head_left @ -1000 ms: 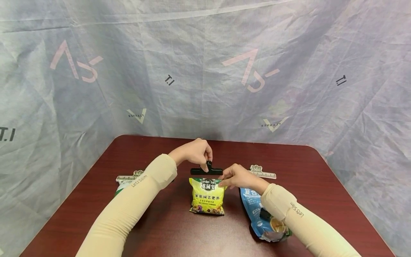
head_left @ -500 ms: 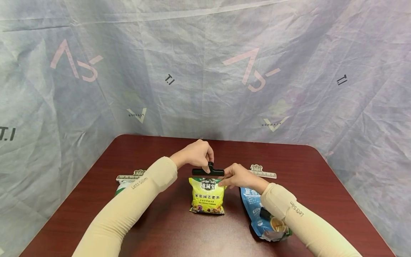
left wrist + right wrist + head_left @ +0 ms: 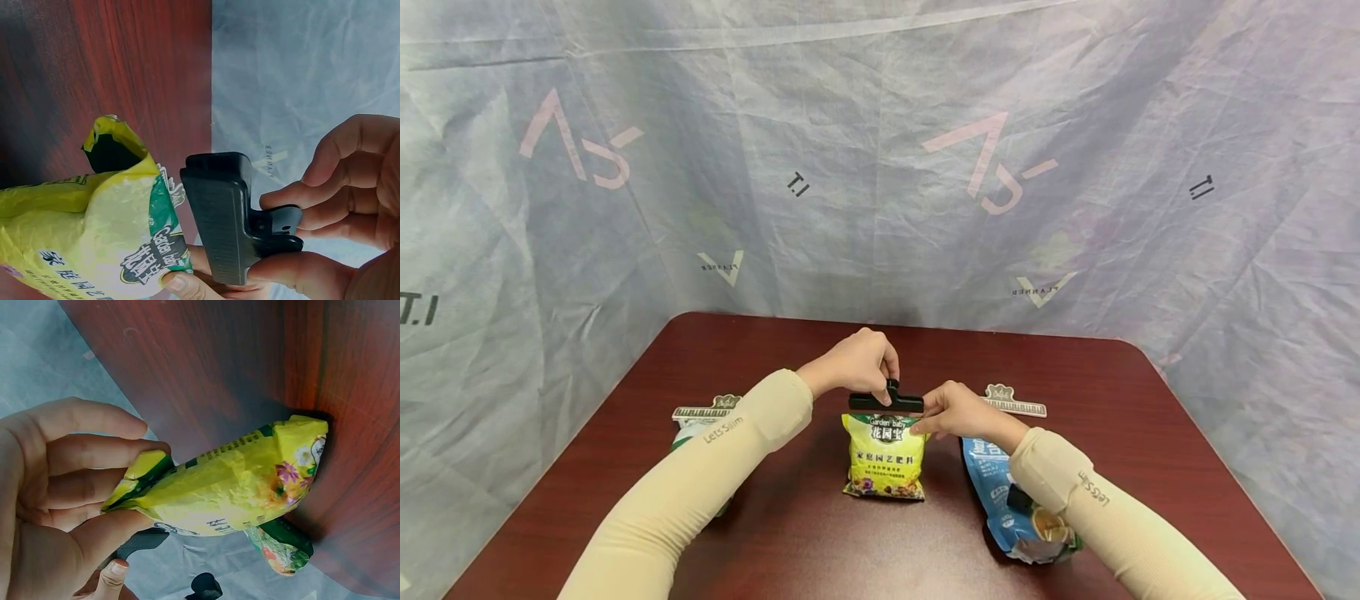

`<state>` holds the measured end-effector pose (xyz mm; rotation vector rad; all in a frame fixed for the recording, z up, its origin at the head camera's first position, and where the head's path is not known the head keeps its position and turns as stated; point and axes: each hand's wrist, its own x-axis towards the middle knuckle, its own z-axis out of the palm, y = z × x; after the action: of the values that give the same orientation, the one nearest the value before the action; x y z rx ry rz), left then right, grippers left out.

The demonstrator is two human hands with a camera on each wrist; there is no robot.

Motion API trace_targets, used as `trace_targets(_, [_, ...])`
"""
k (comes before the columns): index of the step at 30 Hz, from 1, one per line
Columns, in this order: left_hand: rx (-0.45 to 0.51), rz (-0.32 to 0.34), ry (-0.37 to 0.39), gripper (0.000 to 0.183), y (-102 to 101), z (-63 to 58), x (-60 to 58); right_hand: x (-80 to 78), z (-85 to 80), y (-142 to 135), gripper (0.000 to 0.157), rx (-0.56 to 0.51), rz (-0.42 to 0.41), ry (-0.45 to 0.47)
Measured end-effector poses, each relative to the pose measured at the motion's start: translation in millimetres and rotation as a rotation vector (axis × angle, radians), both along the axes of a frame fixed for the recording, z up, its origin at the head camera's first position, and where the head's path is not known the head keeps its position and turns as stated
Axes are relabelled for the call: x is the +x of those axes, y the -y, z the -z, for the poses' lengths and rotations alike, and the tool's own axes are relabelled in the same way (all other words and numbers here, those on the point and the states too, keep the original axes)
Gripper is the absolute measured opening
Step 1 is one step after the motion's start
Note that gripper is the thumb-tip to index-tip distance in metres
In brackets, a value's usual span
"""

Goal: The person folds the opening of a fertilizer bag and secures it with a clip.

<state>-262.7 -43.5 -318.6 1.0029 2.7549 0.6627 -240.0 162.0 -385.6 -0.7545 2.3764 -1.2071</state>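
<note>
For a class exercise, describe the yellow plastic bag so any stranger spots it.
Over the dark red table, find the right hand. It pinches the yellow plastic bag near its top, below the black plastic clip in the left hand. Its yellow front sets it apart from the neighbouring blue plastic pouch.

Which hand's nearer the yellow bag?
The right hand: it pinches the yellow bag by its upper right corner. The left hand is above the bag, not touching it, gripping the black clip.
</note>
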Motion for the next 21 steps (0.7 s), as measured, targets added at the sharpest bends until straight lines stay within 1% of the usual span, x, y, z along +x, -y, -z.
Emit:
trace_targets(7, [0.026, 0.002, -0.001, 0.017, 2.3, 0.9, 2.5, 1.4, -0.3, 1.4, 0.046, -0.007, -0.009, 0.02])
trace_targets(10, [0.032, 0.004, 0.001, 0.017, 3.4, 1.6, 2.7, 2.7, -1.0, 1.7, 0.023, -0.007, -0.004, 0.026])
trace_targets(11, [0.034, 0.005, 0.002, 0.017, 3.8, 1.9, 2.6, 3.0, -1.4, 1.7, 0.023, -0.004, 0.001, 0.03])
trace_targets(14, [0.037, 0.005, 0.006, 0.018, 4.9, 3.0, 2.7, 4.2, -2.0, 1.8, 0.056, 0.001, 0.015, 0.034])
trace_targets(17, [0.037, 0.001, 0.001, 0.018, 5.7, 4.2, 2.8, 4.4, -2.1, 2.2, 0.062, 0.009, 0.021, 0.041])
trace_targets(21, [0.03, -0.008, -0.006, 0.017, 6.2, 5.3, 3.4, 4.3, -1.8, 2.8, 0.059, 0.003, 0.014, 0.044])
